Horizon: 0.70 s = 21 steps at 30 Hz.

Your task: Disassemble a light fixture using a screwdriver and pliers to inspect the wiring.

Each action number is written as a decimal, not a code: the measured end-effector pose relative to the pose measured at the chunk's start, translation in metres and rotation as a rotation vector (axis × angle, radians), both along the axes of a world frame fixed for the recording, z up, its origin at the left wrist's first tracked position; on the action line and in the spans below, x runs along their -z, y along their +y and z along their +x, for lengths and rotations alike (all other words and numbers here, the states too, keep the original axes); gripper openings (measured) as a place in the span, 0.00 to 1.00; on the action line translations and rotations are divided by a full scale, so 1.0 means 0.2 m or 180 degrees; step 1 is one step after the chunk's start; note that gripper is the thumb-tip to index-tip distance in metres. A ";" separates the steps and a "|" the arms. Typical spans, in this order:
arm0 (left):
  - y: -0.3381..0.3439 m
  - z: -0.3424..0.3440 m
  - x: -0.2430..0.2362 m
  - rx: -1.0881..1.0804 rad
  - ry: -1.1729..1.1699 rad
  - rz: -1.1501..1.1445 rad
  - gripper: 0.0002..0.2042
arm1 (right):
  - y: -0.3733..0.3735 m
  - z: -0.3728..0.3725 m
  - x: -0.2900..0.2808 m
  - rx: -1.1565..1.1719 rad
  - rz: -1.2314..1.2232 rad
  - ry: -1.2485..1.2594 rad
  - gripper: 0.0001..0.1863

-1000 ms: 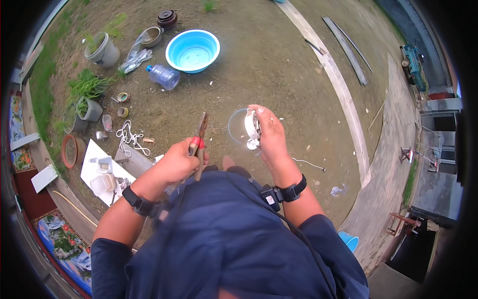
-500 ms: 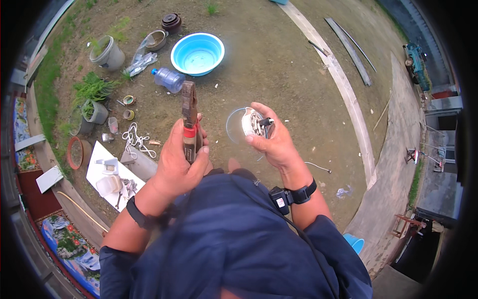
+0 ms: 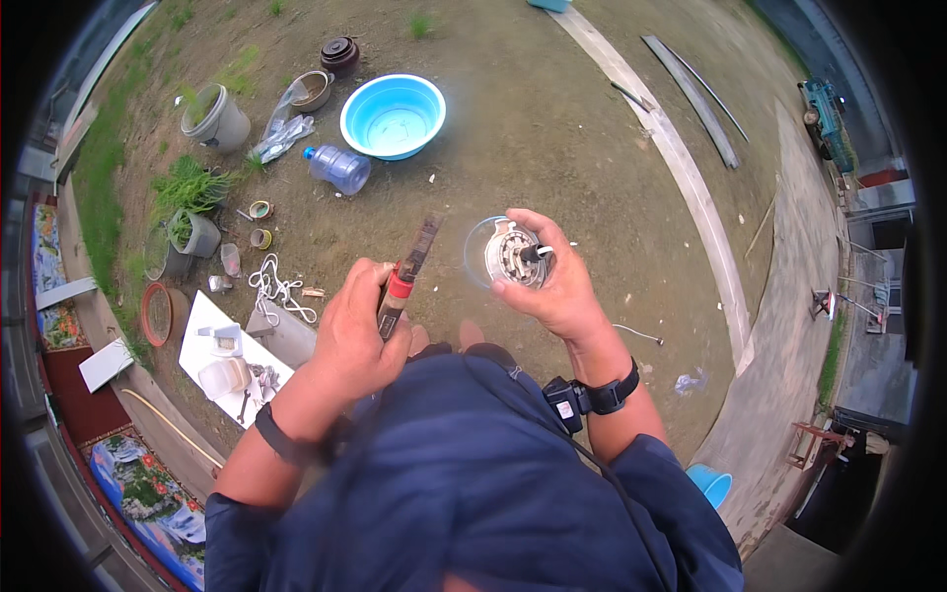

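Observation:
Closed around the red-banded handles of a pair of rusty pliers (image 3: pixel 425 244), my left hand (image 3: pixel 352 318) keeps their jaws pointing up and slightly right. My right hand (image 3: pixel 564 304) grips a round white fitting (image 3: pixel 506 253) by its right edge, fingers behind and thumb in front. Ribbed or slotted parts show on its face, with a black plug-like piece (image 3: pixel 530 254) and a short white wire at the centre. A thin transparent rim or loop stands out on its left side. The pliers and the fitting are apart. A white cord (image 3: pixel 639 333) shows beyond my right wrist.
On the dirt ground ahead lie a blue basin (image 3: pixel 395 116) and a clear water jug (image 3: pixel 339 170). Leftward are potted plants (image 3: pixel 187 187), a coiled white rope (image 3: pixel 277 291) and a white board (image 3: pixel 202 331) bearing a plastic tub and small tools. A pale paved strip (image 3: pixel 691 187) runs along the right.
The pliers have tipped from upright toward the right, lowering their jaws. The round fitting has turned so its face shows more. Both hands still hold the same things.

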<state>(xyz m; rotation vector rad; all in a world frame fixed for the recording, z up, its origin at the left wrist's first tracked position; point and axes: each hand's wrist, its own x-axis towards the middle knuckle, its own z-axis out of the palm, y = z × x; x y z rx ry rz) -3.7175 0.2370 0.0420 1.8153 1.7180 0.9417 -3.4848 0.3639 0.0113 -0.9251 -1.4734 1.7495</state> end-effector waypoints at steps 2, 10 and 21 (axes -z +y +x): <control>0.01 0.05 -0.05 -0.0640 -0.1175 0.0848 0.21 | 0.03 -0.01 -0.03 -0.0087 0.0452 -0.0411 0.42; 0.02 0.01 0.00 -0.0528 -0.1160 0.0343 0.22 | 0.00 -0.05 -0.11 -0.0009 0.1016 -0.0870 0.43; 0.05 -0.03 -0.07 -0.0013 -0.0697 -0.0307 0.16 | 0.01 -0.07 -0.12 0.0058 0.1479 -0.0997 0.43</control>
